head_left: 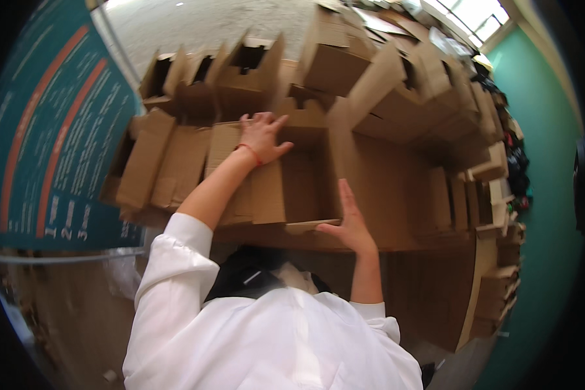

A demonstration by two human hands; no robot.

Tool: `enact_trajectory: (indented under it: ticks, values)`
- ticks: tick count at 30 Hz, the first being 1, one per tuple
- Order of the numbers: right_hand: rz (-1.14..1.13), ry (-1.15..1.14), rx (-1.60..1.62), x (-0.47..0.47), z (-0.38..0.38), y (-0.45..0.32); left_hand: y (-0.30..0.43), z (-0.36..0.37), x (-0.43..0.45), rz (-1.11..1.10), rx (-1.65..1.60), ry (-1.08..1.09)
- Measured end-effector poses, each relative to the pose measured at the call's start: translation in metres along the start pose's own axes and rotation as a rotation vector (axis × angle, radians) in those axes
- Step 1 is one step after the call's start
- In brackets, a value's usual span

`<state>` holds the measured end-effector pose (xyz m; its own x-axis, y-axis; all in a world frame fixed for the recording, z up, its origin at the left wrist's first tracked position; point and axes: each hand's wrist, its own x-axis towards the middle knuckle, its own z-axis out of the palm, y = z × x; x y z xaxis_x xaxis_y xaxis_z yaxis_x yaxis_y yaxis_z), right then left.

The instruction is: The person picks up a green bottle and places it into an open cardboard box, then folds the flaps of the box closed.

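An open cardboard box (308, 180) stands before me with its flaps raised and its inside showing. My left hand (264, 136), with a thin red band at the wrist, lies with spread fingers over the box's left side, beside a folded cardboard flap (267, 192). At the near right corner is my right hand (348, 222), its thumb along the near flap (304, 226) and its fingers extended up beside the right wall. Neither hand is closed around anything. Farther left, another cardboard box (146, 158) has its flap folded over.
Several open boxes (246, 78) line the far side, and more boxes (395, 97) crowd the right. A large cardboard box (431, 292) stands at the lower right. A teal printed banner (63, 146) hangs at left; a green wall (551, 161) is at right.
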<state>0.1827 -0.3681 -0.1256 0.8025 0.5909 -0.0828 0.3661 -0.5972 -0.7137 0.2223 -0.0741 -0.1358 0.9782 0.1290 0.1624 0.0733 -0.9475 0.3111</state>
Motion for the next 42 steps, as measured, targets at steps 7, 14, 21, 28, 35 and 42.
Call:
enact_trajectory:
  ticks: [7,14,21,28,35,42]
  values:
    - [0.011,0.05,-0.064,-0.011,-0.001,-0.006,-0.02,0.019,0.014,0.084,-0.093,0.064]
    - [0.204,0.481,-0.079,-0.025,-0.1,0.049,-0.023,0.022,0.012,0.102,-0.131,0.064]
    - [0.643,0.631,-0.542,-0.065,-0.208,0.184,-0.014,0.022,0.015,0.116,-0.148,0.073]
    - [0.378,0.504,-0.489,-0.064,-0.173,0.146,-0.016,0.022,0.012,0.102,-0.147,0.094]
    - [0.352,0.466,0.008,-0.069,-0.184,0.207,-0.014,0.022,0.015,0.111,-0.134,0.084]
    - [0.748,0.033,-0.312,-0.057,-0.22,0.158,-0.017,0.023,0.011,0.103,-0.124,0.099]
